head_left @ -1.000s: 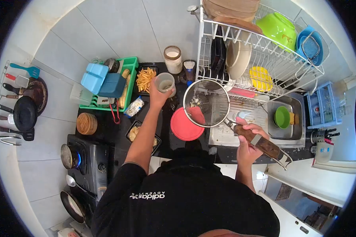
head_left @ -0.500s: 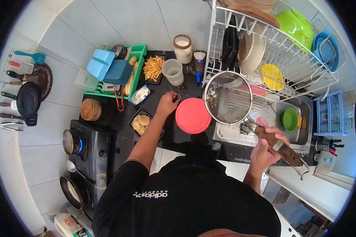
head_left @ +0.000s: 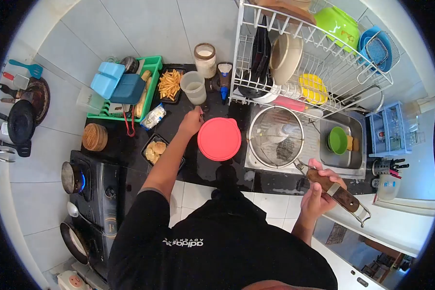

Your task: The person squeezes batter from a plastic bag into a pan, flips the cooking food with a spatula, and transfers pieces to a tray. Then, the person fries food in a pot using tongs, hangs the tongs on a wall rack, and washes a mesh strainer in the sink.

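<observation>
My right hand (head_left: 321,195) is closed around the wooden handle of a round wire-mesh strainer (head_left: 270,130). Its mesh bowl hangs over the sink's metal drainboard (head_left: 311,137). My left hand (head_left: 192,121) is over the dark counter, fingers drawn together; whatever they may hold is too small to make out. Just beyond it stands a clear plastic jug (head_left: 194,88), and to its right lies a round red lid (head_left: 219,139). A black tray of bread-like pieces (head_left: 155,151) sits beside my left forearm.
A lit burner under a small pot (head_left: 71,178) is at left. Fries (head_left: 170,85), a jar of white contents (head_left: 205,60), a green basket (head_left: 152,87) and a white-blue packet (head_left: 153,116) stand at the back. A dish rack (head_left: 295,63) overhangs the sink, which holds a green bowl (head_left: 338,140).
The camera has turned, shifting the scene to the left. The strainer has come lower and nearer to me over the drainboard. My left hand has stayed almost in place by the jug.
</observation>
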A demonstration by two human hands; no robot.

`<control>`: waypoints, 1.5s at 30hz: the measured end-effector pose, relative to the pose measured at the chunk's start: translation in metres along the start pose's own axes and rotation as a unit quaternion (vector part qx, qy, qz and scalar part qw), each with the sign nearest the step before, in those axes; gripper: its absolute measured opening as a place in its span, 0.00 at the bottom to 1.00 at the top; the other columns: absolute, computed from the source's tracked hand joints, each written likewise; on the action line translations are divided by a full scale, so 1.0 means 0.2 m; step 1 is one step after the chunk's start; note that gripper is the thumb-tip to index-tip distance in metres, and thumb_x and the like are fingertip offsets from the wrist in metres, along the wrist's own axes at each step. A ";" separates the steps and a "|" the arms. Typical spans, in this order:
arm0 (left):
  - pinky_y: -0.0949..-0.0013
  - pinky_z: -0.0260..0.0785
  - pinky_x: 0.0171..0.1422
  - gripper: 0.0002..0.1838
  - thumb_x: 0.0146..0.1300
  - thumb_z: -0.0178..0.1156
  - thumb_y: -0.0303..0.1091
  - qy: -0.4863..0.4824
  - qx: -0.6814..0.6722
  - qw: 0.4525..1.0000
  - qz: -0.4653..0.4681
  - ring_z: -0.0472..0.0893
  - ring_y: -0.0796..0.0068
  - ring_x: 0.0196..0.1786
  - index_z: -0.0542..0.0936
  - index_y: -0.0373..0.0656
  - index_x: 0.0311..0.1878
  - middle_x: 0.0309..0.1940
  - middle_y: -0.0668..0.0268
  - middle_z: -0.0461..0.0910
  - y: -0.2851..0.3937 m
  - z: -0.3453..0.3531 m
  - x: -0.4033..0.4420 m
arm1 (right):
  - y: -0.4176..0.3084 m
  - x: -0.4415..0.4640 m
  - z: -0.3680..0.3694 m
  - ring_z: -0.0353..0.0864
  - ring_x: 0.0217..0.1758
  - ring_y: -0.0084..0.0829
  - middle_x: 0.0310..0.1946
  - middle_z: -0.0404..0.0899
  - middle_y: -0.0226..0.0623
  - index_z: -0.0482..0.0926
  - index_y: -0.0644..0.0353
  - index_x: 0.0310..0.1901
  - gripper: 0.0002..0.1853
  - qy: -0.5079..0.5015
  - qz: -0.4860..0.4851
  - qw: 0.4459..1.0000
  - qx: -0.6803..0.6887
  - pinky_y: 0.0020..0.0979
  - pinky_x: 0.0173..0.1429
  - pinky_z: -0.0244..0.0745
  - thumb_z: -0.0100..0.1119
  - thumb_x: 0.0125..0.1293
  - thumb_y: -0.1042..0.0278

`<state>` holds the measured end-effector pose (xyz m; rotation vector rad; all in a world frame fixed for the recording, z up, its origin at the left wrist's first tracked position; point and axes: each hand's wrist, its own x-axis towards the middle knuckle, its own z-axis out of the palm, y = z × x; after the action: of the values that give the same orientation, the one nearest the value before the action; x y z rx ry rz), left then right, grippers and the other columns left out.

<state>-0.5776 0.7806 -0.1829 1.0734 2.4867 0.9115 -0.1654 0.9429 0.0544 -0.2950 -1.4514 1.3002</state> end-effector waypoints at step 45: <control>0.71 0.74 0.53 0.11 0.68 0.60 0.22 -0.120 -0.789 0.594 -0.098 0.78 0.70 0.45 0.75 0.36 0.52 0.39 0.63 0.79 1.68 0.57 -1.02 | -0.40 -0.25 -1.35 0.82 0.62 0.47 0.50 0.78 0.40 0.68 0.59 0.56 0.16 0.236 0.081 0.968 -0.020 0.45 0.65 0.81 0.61 0.72 0.79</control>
<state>-0.1981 0.8572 -0.0488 0.1511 0.6780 1.9470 0.1083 1.0208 0.0350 -0.7117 -1.0629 1.2255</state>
